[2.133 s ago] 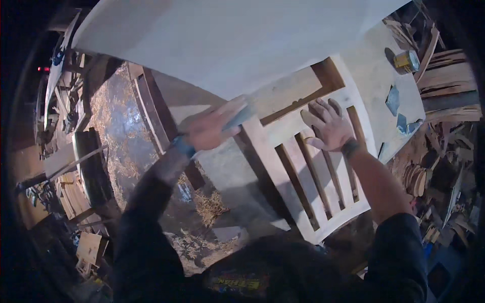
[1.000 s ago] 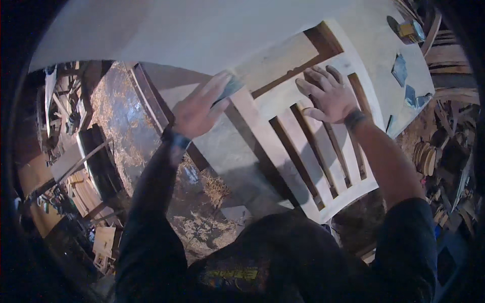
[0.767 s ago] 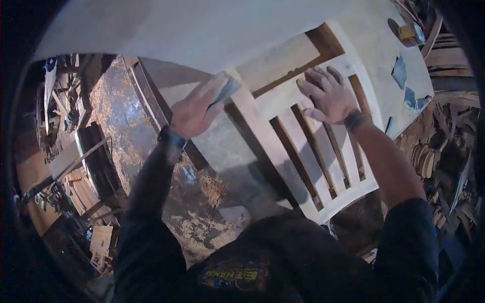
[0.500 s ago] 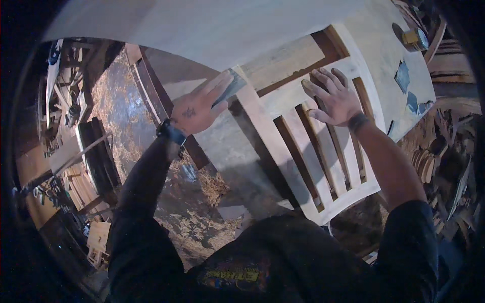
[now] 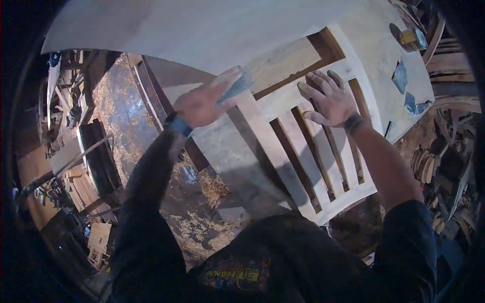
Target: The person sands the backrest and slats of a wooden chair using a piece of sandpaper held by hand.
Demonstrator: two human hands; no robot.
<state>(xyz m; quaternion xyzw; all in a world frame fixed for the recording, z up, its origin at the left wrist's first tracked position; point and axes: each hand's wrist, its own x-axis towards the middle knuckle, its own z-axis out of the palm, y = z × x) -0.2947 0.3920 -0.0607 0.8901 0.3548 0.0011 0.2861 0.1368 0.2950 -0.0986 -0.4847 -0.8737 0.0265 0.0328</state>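
A pale wooden slatted frame [image 5: 303,156], like a chair back, lies flat on a workbench [image 5: 222,151]. My left hand [image 5: 202,103] presses a blue-grey piece of sandpaper [image 5: 237,85] against the frame's left rail near its top. My right hand [image 5: 328,98] lies flat with fingers spread on the frame's upper crossbar and slats, holding nothing. A large pale board [image 5: 202,28] covers the far side of the bench.
A small yellow tin [image 5: 411,38] and several blue-grey sandpaper pieces [image 5: 404,88] lie on the bench's right end. Sawdust covers the floor [image 5: 121,116] at left, among wooden frames and scrap. Stacked wood pieces [image 5: 424,166] crowd the right side.
My left hand with the sandpaper has slid back and forth along the left rail and now sits near its top. My right hand has stayed pressed on the crossbar.
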